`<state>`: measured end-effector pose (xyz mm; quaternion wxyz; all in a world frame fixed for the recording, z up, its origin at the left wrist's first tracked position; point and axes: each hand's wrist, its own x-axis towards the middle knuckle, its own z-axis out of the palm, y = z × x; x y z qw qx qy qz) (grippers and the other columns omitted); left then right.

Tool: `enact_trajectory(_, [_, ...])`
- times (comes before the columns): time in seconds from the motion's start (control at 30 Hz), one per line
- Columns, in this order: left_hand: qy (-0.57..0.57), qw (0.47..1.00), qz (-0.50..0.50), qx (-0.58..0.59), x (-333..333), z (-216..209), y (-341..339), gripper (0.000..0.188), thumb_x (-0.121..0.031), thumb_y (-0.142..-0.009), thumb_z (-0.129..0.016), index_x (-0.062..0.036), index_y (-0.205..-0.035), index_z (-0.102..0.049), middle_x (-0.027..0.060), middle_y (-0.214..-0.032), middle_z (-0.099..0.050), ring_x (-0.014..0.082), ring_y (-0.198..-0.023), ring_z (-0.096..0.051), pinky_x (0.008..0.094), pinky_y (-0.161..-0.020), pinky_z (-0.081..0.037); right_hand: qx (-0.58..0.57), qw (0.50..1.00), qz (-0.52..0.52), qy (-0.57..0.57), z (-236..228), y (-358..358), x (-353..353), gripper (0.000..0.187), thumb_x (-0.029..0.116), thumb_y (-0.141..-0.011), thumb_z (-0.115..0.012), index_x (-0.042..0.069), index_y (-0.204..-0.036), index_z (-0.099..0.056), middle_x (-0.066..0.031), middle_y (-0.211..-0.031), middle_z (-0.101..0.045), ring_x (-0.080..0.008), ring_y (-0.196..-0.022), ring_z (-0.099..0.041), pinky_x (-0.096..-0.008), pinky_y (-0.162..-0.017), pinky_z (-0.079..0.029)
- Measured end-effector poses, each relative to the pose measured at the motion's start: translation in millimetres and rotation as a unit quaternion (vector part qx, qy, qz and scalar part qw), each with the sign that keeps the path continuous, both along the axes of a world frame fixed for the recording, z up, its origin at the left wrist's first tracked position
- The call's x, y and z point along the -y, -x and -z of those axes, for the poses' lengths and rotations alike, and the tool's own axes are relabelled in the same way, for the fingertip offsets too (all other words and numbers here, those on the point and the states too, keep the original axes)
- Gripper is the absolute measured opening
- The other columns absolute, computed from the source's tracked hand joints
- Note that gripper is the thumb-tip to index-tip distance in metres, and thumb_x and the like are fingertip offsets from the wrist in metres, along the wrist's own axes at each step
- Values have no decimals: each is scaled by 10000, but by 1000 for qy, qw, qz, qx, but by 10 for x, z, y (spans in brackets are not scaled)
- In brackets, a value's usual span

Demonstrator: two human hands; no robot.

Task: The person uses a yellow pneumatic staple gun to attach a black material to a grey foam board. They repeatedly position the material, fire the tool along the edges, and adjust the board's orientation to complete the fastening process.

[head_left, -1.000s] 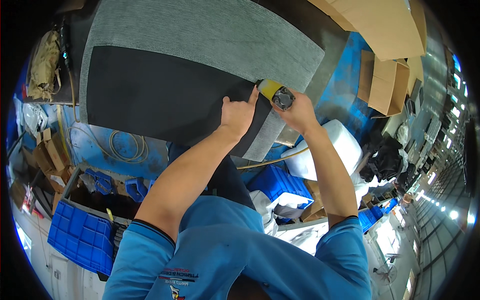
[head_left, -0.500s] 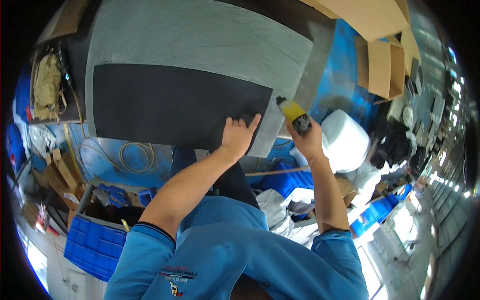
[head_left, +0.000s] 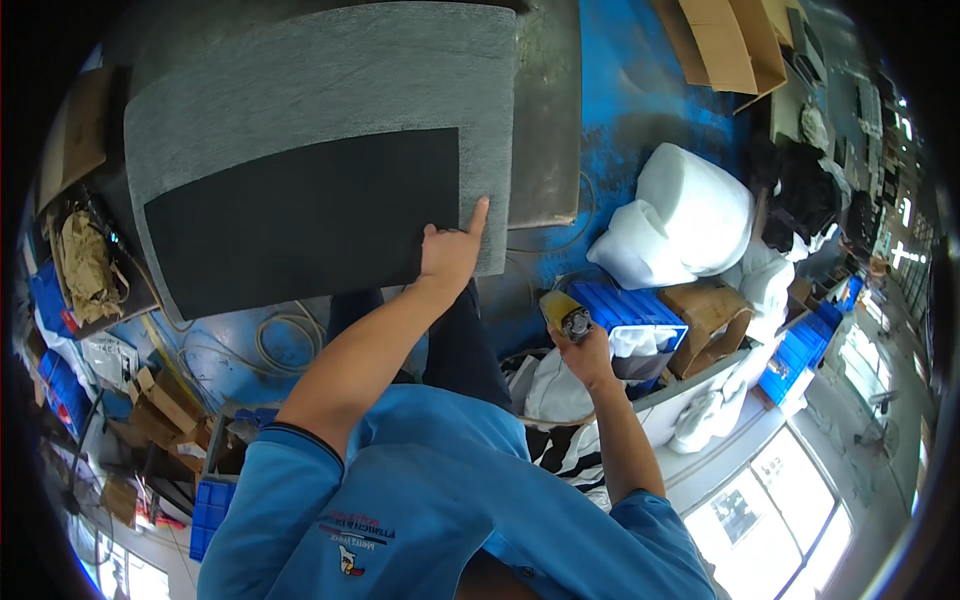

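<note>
A black foam sheet lies on a larger grey felt sheet on a work table. My left hand rests on the near right corner of the sheets, fingers spread and one finger pointing along the grey edge. My right hand is held away from the table, lower and to the right, gripping a small tool with a yellow body and a dark round head.
A white padding roll lies on the blue floor at right. Blue plastic crates and a cardboard box stand beside it. Flat cardboard lies at the top right. Coiled cable and small boxes sit at left.
My right hand has pulled the yellow tool away from the sheet edge, down and to the right. My left hand stays on the sheet corner. The view has swung.
</note>
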<state>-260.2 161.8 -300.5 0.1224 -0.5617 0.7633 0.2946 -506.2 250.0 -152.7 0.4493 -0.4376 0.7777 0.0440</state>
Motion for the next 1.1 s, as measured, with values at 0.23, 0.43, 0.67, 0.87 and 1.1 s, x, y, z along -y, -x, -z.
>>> enact_trajectory(0.23, [27, 996, -54, 68, -277, 36, 258, 1001, -137, -882, -668, -133, -1719, -118, 118, -740, -747, 295, -674, -727, 513, -847, -491, 24, 989, -134, 50, 145, 401, 382, 613, 216, -849, -796, 154, -1439, -644, -181, -1175, -745, -414, -1059, -709, -441, -894, -571])
enact_trajectory(0.43, [-54, 987, -151, 13, -118, -204, 335, 969, -120, -887, -630, -117, -1716, -129, 131, -716, -742, 324, -656, -734, 534, -965, -510, 18, 992, -121, 31, 248, 638, 594, 545, 245, -853, -807, 99, -1366, -690, -209, -1130, -757, -416, -1042, -718, -436, -896, -574])
enact_trajectory(0.67, [-63, 986, -154, 12, -262, -190, 381, 1025, -113, -862, -666, -114, -1717, -101, 133, -721, -745, 334, -674, -743, 571, -969, -529, 28, 991, -129, 24, 261, 639, 622, 504, 260, -857, -808, 66, -1313, -714, -228, -1107, -763, -410, -1049, -728, -425, -899, -576])
enact_trajectory(0.87, [-56, 981, -183, 2, -167, -184, 419, 1026, -108, -861, -670, -100, -1714, -99, 136, -728, -751, 341, -673, -746, 589, -1012, -516, 48, 987, -149, 17, 211, 530, 610, 542, 254, -854, -810, 78, -1353, -696, -227, -1090, -764, -403, -1053, -733, -424, -884, -582])
enact_trajectory(1.1, [-87, 986, -143, -8, -65, -261, 326, 977, -114, -883, -639, -58, -1705, -114, 152, -747, -759, 336, -698, -758, 584, -1041, -487, 63, 984, -161, 37, 270, 524, 544, 550, 250, -866, -804, 92, -1378, -684, -224, -1099, -765, -404, -1059, -732, -424, -881, -583])
